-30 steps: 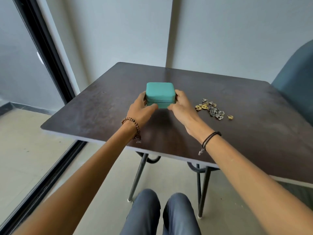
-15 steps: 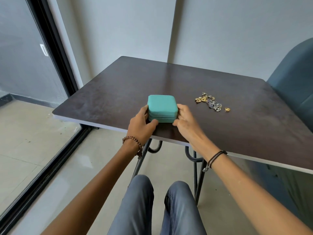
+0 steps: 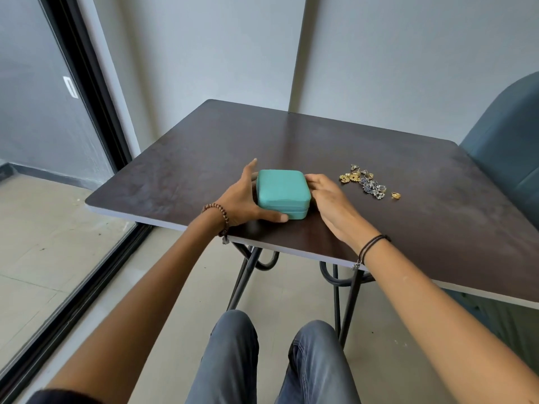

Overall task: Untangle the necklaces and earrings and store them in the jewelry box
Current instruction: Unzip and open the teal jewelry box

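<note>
A closed teal jewelry box (image 3: 282, 191) sits on the dark table (image 3: 408, 228) near its front edge. My left hand (image 3: 240, 199) holds its left side, with the thumb wrapped along the front face and the fingers reaching past the back corner. My right hand (image 3: 329, 201) clasps its right side, fingertips at the back right corner; its thumb is hidden. A tangled pile of gold and silver jewelry (image 3: 363, 182) lies on the table right of the box, apart from my right hand. One small gold earring (image 3: 395, 195) lies alone just right of the pile.
A blue-grey chair back (image 3: 510, 147) stands at the table's right side. A dark-framed glass door (image 3: 87, 91) runs along the left. My knees (image 3: 271, 360) are under the table's front edge, by its metal legs (image 3: 245, 275).
Both hands have drawn the box from the table's middle toward the front edge. My left fingers now stretch out past the box's back corner.
</note>
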The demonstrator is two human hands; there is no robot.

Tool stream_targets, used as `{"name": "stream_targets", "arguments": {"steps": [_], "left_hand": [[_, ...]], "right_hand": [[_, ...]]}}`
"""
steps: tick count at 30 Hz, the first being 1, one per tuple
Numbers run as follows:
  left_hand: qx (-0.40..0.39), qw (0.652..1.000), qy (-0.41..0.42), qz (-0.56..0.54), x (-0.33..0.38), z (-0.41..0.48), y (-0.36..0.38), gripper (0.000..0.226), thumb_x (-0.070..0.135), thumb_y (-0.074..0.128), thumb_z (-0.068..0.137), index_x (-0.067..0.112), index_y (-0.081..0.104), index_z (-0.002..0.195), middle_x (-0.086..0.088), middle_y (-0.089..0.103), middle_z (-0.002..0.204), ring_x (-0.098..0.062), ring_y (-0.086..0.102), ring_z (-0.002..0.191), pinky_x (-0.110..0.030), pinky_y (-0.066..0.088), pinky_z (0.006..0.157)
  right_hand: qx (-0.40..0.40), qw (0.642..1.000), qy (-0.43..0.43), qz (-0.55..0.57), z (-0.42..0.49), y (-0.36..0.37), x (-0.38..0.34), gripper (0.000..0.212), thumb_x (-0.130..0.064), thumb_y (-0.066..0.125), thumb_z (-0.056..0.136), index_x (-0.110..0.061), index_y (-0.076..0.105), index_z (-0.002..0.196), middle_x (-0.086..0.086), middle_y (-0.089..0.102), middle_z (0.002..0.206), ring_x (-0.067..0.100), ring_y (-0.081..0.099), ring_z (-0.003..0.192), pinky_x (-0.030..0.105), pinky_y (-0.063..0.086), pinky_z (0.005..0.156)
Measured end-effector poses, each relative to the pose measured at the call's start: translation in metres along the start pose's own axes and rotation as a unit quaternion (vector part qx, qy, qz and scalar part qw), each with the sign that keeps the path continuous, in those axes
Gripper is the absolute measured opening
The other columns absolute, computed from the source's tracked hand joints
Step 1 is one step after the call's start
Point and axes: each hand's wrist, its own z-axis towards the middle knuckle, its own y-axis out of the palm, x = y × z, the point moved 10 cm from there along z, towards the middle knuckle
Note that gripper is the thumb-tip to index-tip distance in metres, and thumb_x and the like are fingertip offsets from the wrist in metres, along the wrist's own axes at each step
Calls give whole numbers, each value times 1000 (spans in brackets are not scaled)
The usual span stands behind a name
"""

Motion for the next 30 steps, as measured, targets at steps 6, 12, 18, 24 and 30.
{"name": "stream_targets", "arguments": {"steps": [6,12,18,24,30], "left_hand": [[27,998,21,48,-7,4,-4,111,48,90,57,34,25,145,12,50,139,-11,49,124,-31,38,106],[16,999,24,-27,-14,1,-8,114,61,90,44,40,34,140,18,52,137,-5,51,127,-40,39,112],[-5,990,62,-124,5,-10,-10,84,19,84,71,21,41,142,11,60,130,3,59,115,-12,48,89],[-19,980,73,-185,5,-13,-13,68,16,76,79,17,46,140,1,64,129,-14,61,119,-27,50,98],[-23,977,76,-200,5,-13,-13,73,31,77,73,14,48,138,-2,66,127,-19,62,118,-31,49,101]], "right_hand": [[-19,1000,-1,7,14,0,-7,36,2,41,101,-10,62,127,3,67,124,12,59,121,31,44,110],[-39,998,10,52,18,-2,-3,28,-10,46,105,-11,70,119,3,70,121,15,61,119,30,47,104],[-70,992,27,105,14,2,-7,30,-10,44,105,-4,69,119,1,73,105,8,65,88,17,50,66],[-139,967,73,200,15,15,-2,30,-15,45,105,-5,69,119,10,67,115,21,59,107,33,50,92],[-145,955,98,241,16,13,9,30,-2,49,100,6,60,127,18,61,123,25,53,116,38,34,116]]}}
